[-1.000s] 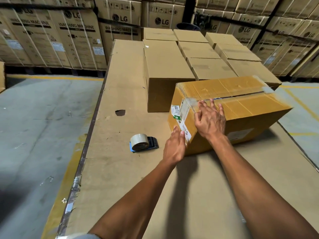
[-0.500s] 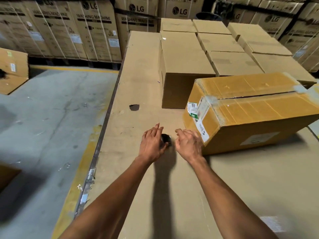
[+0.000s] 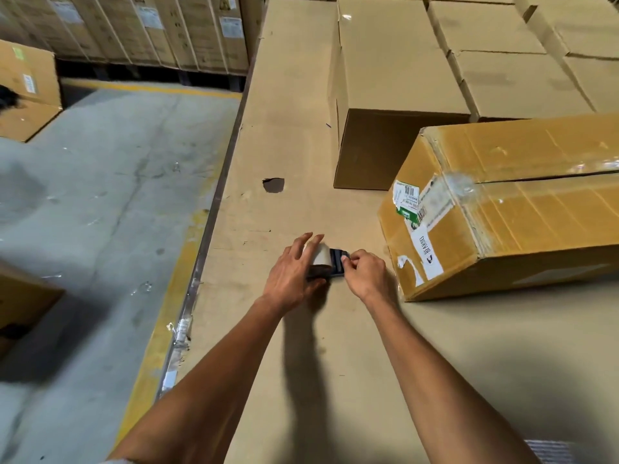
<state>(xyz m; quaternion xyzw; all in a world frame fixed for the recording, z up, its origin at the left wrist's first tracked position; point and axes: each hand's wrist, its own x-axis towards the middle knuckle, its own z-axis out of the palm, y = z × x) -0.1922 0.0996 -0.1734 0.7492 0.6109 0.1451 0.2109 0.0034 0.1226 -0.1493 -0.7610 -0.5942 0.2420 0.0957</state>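
A tape dispenser [image 3: 330, 264] with a roll of clear tape and a dark blue body lies on the cardboard-covered table [image 3: 301, 380]. My left hand [image 3: 291, 272] holds it over the roll, fingers spread across the top. At the dispenser's right end, my right hand [image 3: 363, 274] pinches the blade edge or the tape end; I cannot tell which. To the right lies a yellowish cardboard box [image 3: 522, 209] with shipping labels on its near end and clear tape along its top seam.
Plain brown boxes [image 3: 395, 78] stand in rows at the back of the table. A dark hole [image 3: 273, 185] marks the table covering. The table's left edge [image 3: 201, 262] drops to a concrete floor with a yellow line. Tall stacked cartons [image 3: 150, 28] line the far wall.
Both hands left the yellowish box and came down to the tape dispenser. My left hand now holds the roll and my right pinches its end. The view moved closer and tilted down.
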